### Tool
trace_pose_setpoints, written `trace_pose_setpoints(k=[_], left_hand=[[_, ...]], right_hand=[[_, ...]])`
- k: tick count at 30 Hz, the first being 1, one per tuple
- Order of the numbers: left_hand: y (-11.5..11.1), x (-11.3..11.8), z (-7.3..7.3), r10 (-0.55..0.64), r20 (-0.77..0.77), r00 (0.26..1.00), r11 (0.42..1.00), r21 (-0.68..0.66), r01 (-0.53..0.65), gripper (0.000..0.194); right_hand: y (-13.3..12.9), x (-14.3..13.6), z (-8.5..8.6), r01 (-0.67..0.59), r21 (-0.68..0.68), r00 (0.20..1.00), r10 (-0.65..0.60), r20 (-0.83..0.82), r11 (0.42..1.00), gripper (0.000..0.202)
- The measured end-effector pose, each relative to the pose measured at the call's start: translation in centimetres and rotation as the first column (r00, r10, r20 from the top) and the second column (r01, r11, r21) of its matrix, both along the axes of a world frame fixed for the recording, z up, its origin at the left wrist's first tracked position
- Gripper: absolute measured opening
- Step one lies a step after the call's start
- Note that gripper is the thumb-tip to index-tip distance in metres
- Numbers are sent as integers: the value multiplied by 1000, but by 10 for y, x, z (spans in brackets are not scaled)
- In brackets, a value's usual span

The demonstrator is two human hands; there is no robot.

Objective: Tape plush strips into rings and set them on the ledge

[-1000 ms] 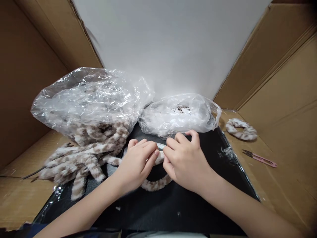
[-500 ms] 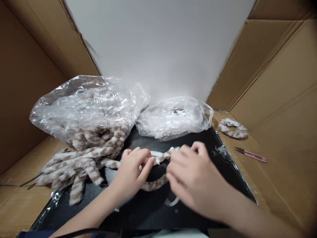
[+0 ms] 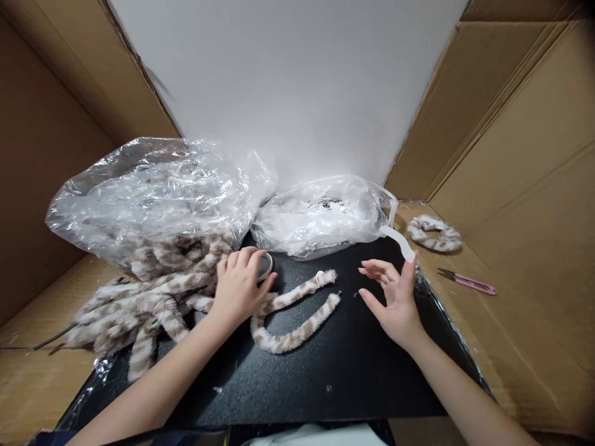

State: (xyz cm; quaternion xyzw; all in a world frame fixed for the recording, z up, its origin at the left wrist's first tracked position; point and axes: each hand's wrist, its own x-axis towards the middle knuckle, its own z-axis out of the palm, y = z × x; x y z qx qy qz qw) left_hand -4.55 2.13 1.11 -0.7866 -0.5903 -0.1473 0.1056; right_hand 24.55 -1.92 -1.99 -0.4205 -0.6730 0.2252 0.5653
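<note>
A furry, brown-and-white strip (image 3: 297, 337) lies bent in a U on the black tabletop, its two ends toward the right. A small white piece sits near its upper end. My left hand (image 3: 240, 282) is curled over a round roll of tape (image 3: 264, 267) with a pale rim, mostly hidden by the fingers. To the right, my right hand (image 3: 395, 297) is raised with fingers spread. A short white strip of tape (image 3: 398, 240) clings to one of its fingertips and curves up and to the left.
At left, furry strips (image 3: 139, 310) spill from a large clear plastic bag (image 3: 162, 192). A second clear bag (image 3: 320, 217) lies behind the work area. On the cardboard at right are a furry ring (image 3: 434, 234) and pink-handled thread snips (image 3: 467, 282). Cardboard walls (image 3: 515, 124) flank both sides.
My right hand has left the furry strip and moved right, fingers now spread, white tape on a fingertip. My left hand has shifted up-left with the roll. The furry strip lies free.
</note>
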Motion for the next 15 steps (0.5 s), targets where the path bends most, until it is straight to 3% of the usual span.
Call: trace_pose_setpoints(k=[3, 4, 8, 12, 15], left_hand=[[-3, 33, 4, -226, 60, 972, 947, -222, 233, 35], [-2, 44, 4, -253, 80, 964, 923, -279, 265, 33], [8, 71, 1, -266, 201, 943, 854, -404, 327, 15], [8, 69, -3, -266, 304, 915, 824, -420, 379, 15], [2, 64, -1, -194, 493, 848, 770, -460, 443, 18]], right_hand=[[4, -9, -1, 18, 154, 995, -32, 91, 988, 103], [6, -11, -2, 18, 196, 992, -42, 121, 980, 103], [17, -16, -13, 23, 269, 974, -83, 212, 963, 101], [24, -18, -25, 19, 224, 974, -69, 216, 974, 99], [22, -22, -26, 0, 197, 988, -30, 149, 980, 98]])
